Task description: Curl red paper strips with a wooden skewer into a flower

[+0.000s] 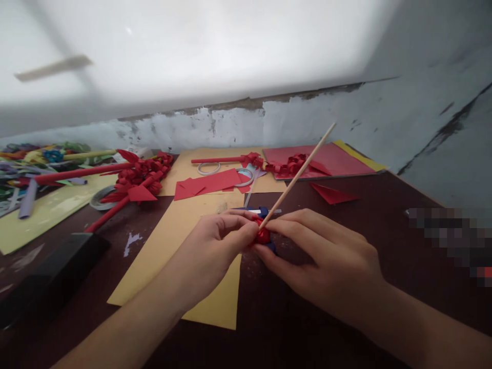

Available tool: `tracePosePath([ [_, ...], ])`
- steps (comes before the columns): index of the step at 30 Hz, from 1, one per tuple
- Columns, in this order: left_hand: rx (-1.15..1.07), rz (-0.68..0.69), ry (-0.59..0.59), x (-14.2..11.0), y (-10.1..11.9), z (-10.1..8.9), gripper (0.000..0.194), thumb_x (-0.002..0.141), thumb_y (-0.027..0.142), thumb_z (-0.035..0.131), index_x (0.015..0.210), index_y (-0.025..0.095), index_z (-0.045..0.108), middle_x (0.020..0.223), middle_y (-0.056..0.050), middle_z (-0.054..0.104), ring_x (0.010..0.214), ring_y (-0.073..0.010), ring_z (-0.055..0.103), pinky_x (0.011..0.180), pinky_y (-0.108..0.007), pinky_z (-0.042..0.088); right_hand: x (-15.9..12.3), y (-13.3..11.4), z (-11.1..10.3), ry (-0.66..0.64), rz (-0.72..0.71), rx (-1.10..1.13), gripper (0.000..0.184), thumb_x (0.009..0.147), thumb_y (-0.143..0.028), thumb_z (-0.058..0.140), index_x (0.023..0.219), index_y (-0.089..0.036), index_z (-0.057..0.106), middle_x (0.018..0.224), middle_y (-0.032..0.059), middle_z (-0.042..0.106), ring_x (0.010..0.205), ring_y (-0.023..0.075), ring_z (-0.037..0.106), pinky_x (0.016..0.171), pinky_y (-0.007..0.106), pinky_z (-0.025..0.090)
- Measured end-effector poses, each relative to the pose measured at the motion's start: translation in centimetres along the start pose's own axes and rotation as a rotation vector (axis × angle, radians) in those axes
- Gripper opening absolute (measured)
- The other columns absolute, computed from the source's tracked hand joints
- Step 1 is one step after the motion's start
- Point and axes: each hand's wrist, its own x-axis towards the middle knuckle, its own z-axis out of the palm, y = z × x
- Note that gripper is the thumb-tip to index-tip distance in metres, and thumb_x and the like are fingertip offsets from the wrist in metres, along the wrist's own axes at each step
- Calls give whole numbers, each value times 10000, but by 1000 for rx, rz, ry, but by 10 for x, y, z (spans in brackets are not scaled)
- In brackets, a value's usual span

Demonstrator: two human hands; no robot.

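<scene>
A small red paper flower is pinched between my two hands in the middle of the head view. From it a thin wooden stick rises, slanting up to the right. My left hand is closed, thumb and fingers pressing the flower's left side. On the other side my right hand is closed as well, its fingertips against the flower and the stick's base. Just behind the fingers lies a dark blue tool with a white label, partly hidden. Yellow paper lies beneath my left hand.
Finished red paper flowers on red stems lie at the left, beside a colourful paper pile. Red paper strips, tape rolls and a red folder are farther back. A black box sits front left. The wall bounds the table.
</scene>
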Motion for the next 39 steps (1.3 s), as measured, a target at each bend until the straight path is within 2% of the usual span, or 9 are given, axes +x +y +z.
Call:
tracePosePath([
  [3,-3,32,9,0,-4,1,244,987,361,676,934,197,849,1151,-90,775,1282,-310,633,1050,-411,519,1,0,0,1,5,-21,103,910,-216,786,937,-133,733,901,82,788,795,199,741,733,322,589],
  [6,-3,45,18,-1,-7,4,247,991,372,672,923,212,848,1152,-82,780,1252,-305,653,1032,-413,534,1,-2,-1,2,11,-32,79,898,-181,771,954,-136,738,897,76,794,788,202,750,727,322,592],
  [12,0,76,58,0,-9,7,241,998,346,656,961,199,843,1184,-96,763,1319,-319,622,1010,-397,558,1,-4,-1,27,9,-54,67,899,-168,762,961,-154,745,876,53,802,768,183,757,697,295,579],
  [24,70,88,119,-2,-6,10,262,970,337,651,852,167,812,1244,-112,713,1226,-297,660,1012,-393,552,1,-4,1,33,-12,-96,57,911,-178,756,958,-156,734,858,48,802,749,186,759,685,296,566],
  [32,142,117,179,-2,-4,16,258,946,354,662,783,195,783,1172,-100,686,1262,-283,599,784,-281,573,2,-5,-1,50,-5,-87,108,896,-152,746,998,-180,726,871,37,808,755,182,768,685,285,584],
  [39,122,126,187,-3,-3,15,261,933,356,665,762,191,773,1157,-99,677,1218,-282,626,716,-264,570,2,-5,-1,50,-3,-48,143,874,-137,769,995,-189,713,858,36,801,761,180,771,731,283,601],
])
